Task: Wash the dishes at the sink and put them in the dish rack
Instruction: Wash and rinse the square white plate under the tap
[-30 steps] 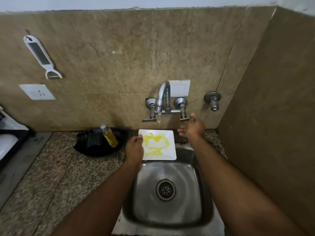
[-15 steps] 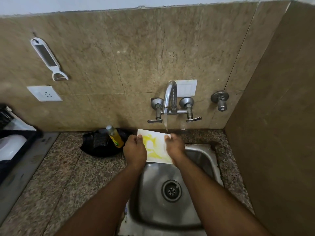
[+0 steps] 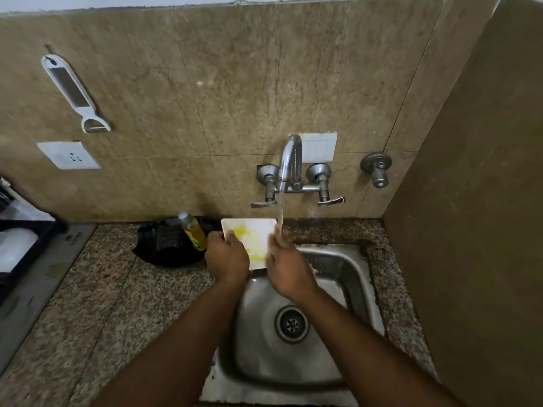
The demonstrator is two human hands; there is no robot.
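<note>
A white square plate [image 3: 253, 235] smeared with yellow residue is held over the back edge of the steel sink [image 3: 349, 277]. My left hand [image 3: 226, 255] grips its left edge. My right hand [image 3: 286, 267] holds its right edge, fingers up in the stream of water that runs from the tap [image 3: 289, 163]. The dish rack [image 3: 17, 245], black with white pieces in it, shows at the far left edge.
A bottle of yellow dish soap [image 3: 194, 230] leans on a black cloth [image 3: 164, 245] on the speckled counter left of the sink. A brown wall closes in on the right. A peeler [image 3: 75, 94] hangs on the tiled wall above a socket [image 3: 69, 155].
My right hand left the tap's right handle and came down onto the plate's right edge. Water now runs in a full stream. The plate has tilted toward the stream.
</note>
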